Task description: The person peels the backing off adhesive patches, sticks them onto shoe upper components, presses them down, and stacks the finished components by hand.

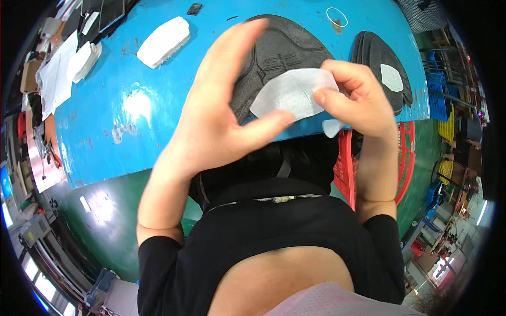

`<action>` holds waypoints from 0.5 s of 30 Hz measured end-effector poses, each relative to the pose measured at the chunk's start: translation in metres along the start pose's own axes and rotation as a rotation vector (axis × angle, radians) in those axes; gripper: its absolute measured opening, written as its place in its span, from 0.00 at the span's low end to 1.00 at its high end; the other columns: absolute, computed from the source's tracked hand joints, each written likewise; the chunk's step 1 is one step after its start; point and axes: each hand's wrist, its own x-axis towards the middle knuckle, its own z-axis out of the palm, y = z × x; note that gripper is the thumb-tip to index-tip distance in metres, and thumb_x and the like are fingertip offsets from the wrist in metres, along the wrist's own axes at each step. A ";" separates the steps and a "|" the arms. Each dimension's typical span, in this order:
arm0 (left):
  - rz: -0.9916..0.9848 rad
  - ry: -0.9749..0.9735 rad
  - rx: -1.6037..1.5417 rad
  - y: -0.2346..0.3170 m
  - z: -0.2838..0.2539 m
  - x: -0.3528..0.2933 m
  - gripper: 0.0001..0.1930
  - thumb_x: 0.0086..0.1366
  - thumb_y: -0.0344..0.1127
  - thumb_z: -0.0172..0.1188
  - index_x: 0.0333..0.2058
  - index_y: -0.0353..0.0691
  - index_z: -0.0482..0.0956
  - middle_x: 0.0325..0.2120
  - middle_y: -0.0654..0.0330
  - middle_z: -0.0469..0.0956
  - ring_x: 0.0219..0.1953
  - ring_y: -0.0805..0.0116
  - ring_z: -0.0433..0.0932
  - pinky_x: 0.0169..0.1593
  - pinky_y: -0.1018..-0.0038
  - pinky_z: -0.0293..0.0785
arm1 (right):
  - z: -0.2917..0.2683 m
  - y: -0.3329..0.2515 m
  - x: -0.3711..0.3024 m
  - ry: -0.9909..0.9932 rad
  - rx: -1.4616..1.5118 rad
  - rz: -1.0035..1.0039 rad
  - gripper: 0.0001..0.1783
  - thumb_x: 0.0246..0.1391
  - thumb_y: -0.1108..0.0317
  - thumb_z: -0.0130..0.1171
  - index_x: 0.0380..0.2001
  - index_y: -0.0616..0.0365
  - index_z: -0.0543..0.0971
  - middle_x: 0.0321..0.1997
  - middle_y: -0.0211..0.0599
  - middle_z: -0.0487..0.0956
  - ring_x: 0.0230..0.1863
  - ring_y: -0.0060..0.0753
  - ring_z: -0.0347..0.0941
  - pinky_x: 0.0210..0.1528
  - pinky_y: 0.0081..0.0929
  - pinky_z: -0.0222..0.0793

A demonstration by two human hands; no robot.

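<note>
My right hand (362, 97) pinches a thin white oval patch (295, 90) at its right end, between thumb and fingers. Its surface looks slightly creased. My left hand (213, 113) is open, the fingers stretched upward and blurred; its thumb tip overlaps the patch's lower edge, and whether it touches cannot be told. Behind the patch lies a dark grey moulded fabric piece (290, 45) with pressed lines and a cross-like mark, partly covered by my hands. Just below my right hand shows a small pale bluish tab (332, 128); what it belongs to is unclear.
The blue table (100, 142) carries a stack of white patches (164, 42), another white stack (84, 62) at far left, and stacked dark pieces (367, 52) at right with a white patch (391, 78) on top. A white ring (345, 18) lies farther back. A red basket (406, 163) stands below the table's right edge.
</note>
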 end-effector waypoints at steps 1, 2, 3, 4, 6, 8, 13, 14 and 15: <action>0.003 -0.003 -0.014 0.007 0.001 0.007 0.28 0.51 0.24 0.61 0.52 0.34 0.65 0.37 0.60 0.77 0.39 0.70 0.76 0.40 0.78 0.71 | -0.009 -0.009 0.000 -0.121 -0.225 -0.017 0.07 0.47 0.70 0.55 0.20 0.61 0.72 0.14 0.24 0.67 0.19 0.13 0.62 0.20 0.18 0.57; 0.050 -0.183 -0.081 0.016 0.001 0.016 0.31 0.48 0.24 0.62 0.53 0.35 0.64 0.37 0.60 0.77 0.39 0.67 0.76 0.41 0.77 0.71 | -0.015 -0.016 0.004 -0.177 -0.484 -0.113 0.05 0.43 0.71 0.55 0.20 0.60 0.72 0.13 0.31 0.66 0.17 0.16 0.62 0.19 0.19 0.57; 0.098 -0.364 -0.147 0.024 0.001 0.023 0.35 0.45 0.24 0.63 0.55 0.35 0.63 0.37 0.59 0.77 0.39 0.65 0.77 0.41 0.75 0.72 | -0.013 -0.017 0.005 -0.169 -0.539 -0.204 0.04 0.41 0.72 0.55 0.19 0.60 0.72 0.12 0.34 0.65 0.15 0.18 0.63 0.19 0.20 0.58; 0.011 -0.401 -0.135 0.026 -0.001 0.030 0.28 0.49 0.23 0.62 0.52 0.35 0.67 0.37 0.60 0.77 0.39 0.69 0.77 0.41 0.75 0.73 | -0.014 -0.023 0.007 -0.143 -0.603 -0.212 0.05 0.42 0.71 0.56 0.21 0.60 0.73 0.13 0.33 0.67 0.17 0.18 0.64 0.19 0.20 0.59; -0.130 -0.291 -0.303 0.021 0.002 0.029 0.23 0.52 0.23 0.61 0.49 0.34 0.69 0.36 0.61 0.77 0.38 0.72 0.76 0.40 0.76 0.73 | -0.017 -0.028 0.009 0.027 -0.506 -0.169 0.08 0.46 0.65 0.59 0.26 0.60 0.76 0.18 0.30 0.72 0.20 0.17 0.66 0.20 0.19 0.60; -0.370 -0.058 -0.645 0.011 0.011 0.025 0.11 0.58 0.25 0.58 0.40 0.33 0.73 0.35 0.62 0.76 0.35 0.78 0.75 0.37 0.82 0.73 | -0.020 -0.014 0.009 0.289 -0.182 -0.148 0.19 0.52 0.55 0.57 0.38 0.61 0.76 0.27 0.26 0.76 0.23 0.13 0.65 0.21 0.13 0.59; -0.418 0.294 -0.883 0.009 0.045 0.006 0.07 0.59 0.22 0.55 0.36 0.33 0.69 0.30 0.62 0.73 0.31 0.81 0.72 0.34 0.83 0.71 | 0.012 0.033 -0.022 0.237 0.450 0.066 0.21 0.55 0.52 0.54 0.39 0.61 0.74 0.29 0.27 0.77 0.20 0.05 0.53 0.21 0.07 0.50; -0.399 0.336 -0.896 0.011 0.047 0.003 0.06 0.59 0.22 0.55 0.35 0.34 0.68 0.30 0.63 0.73 0.32 0.81 0.72 0.35 0.82 0.71 | 0.016 0.029 -0.022 0.260 0.491 0.148 0.17 0.55 0.57 0.56 0.36 0.61 0.74 0.29 0.28 0.77 0.22 0.07 0.60 0.24 0.08 0.57; -0.409 0.326 -0.896 0.015 0.046 -0.002 0.06 0.59 0.22 0.55 0.35 0.34 0.68 0.30 0.63 0.73 0.32 0.81 0.72 0.35 0.82 0.71 | 0.022 0.031 -0.022 0.268 0.499 0.155 0.17 0.55 0.57 0.56 0.36 0.61 0.74 0.29 0.28 0.77 0.22 0.07 0.60 0.24 0.08 0.57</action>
